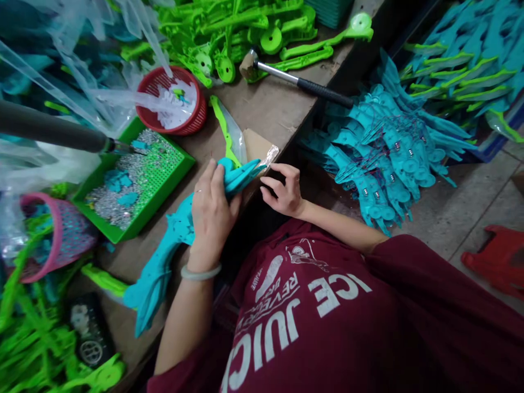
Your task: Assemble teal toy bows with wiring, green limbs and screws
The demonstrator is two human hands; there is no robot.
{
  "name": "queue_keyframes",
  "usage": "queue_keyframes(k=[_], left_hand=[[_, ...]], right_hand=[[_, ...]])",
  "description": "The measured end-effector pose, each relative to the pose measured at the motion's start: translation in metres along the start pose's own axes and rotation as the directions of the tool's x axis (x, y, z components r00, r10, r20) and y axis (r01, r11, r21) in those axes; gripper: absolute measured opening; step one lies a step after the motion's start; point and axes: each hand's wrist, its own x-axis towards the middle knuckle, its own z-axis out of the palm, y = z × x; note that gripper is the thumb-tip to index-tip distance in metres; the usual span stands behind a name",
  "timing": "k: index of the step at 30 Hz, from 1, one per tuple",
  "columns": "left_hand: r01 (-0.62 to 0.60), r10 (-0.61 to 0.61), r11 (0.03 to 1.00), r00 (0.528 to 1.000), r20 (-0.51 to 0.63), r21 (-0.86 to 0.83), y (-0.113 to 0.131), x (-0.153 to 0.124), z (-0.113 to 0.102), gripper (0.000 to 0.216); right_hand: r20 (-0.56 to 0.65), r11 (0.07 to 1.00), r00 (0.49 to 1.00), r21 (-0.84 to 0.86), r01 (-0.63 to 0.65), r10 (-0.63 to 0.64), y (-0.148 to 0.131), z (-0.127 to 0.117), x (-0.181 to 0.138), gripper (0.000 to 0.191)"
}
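Note:
My left hand (pixel 213 210), with a pale bangle at the wrist, is wrapped over a long turquoise plastic part (pixel 153 273) at the table's front edge. The part's narrow end sticks out beyond my fingers; its wider end rests toward the lower left. Close by that narrow tip is my right hand (pixel 284 191), fingers curled and thumb near the forefinger. Anything in that pinch is too small to make out. Just behind lie a lime-green and clear plastic piece (pixel 229 131) and a tan cardboard piece (pixel 256 147).
A green basket (pixel 172 174) holds small metal screws, beside a red basket (pixel 198 117) and a tipped pink basket (pixel 51 218). A dark driver (pixel 53 128) hangs over them. A hammer (pixel 303 82) overhangs the table edge. Turquoise parts (pixel 380 142) are heaped at right, near a red stool (pixel 497 259).

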Motion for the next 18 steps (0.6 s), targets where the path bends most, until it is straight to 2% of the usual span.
queue_keyframes(k=[3, 5, 7, 9, 11, 14, 16, 18], left_hand=[[0.011, -0.011, 0.999, 1.000, 0.000, -0.032, -0.006, -0.002, 0.005, 0.064], [0.012, -0.012, 0.999, 1.000, 0.005, -0.033, -0.009, -0.001, 0.009, 0.065], [0.012, -0.012, 1.000, 1.000, 0.003, -0.011, -0.007, 0.000, 0.014, 0.067], [0.005, -0.005, 1.000, 1.000, 0.001, 0.010, 0.000, 0.000, 0.011, 0.067], [0.005, -0.005, 1.000, 1.000, 0.015, 0.017, 0.007, -0.005, -0.002, 0.069], [0.059, -0.059, 0.998, 0.998, -0.005, 0.016, 0.008, -0.028, -0.035, 0.083], [0.131, -0.129, 0.991, 0.989, -0.069, 0.028, -0.001, -0.054, -0.052, 0.095], [0.197, -0.189, 0.979, 0.974, -0.121, 0.059, -0.014, -0.081, -0.055, 0.102]], right_hand=[[-0.042, 0.982, 0.981, -0.010, 0.190, -0.190, -0.005, -0.004, 0.003, 0.022], [-0.007, 0.971, 0.971, -0.022, 0.238, -0.238, -0.012, -0.008, 0.009, 0.021], [0.024, 0.982, 0.982, -0.024, 0.186, -0.186, -0.016, -0.015, 0.020, 0.020], [-0.008, 0.996, 0.996, -0.030, 0.084, -0.084, -0.013, -0.027, 0.037, 0.019], [-0.101, 0.999, 0.994, -0.027, 0.030, -0.033, -0.004, -0.045, 0.060, 0.019], [-0.228, 0.990, 0.967, 0.046, 0.130, -0.116, 0.016, -0.073, 0.106, 0.019], [-0.243, 0.978, 0.959, 0.110, 0.176, -0.146, 0.027, -0.081, 0.138, 0.018], [-0.208, 0.967, 0.970, 0.192, 0.165, -0.125, 0.030, -0.076, 0.169, 0.022]])
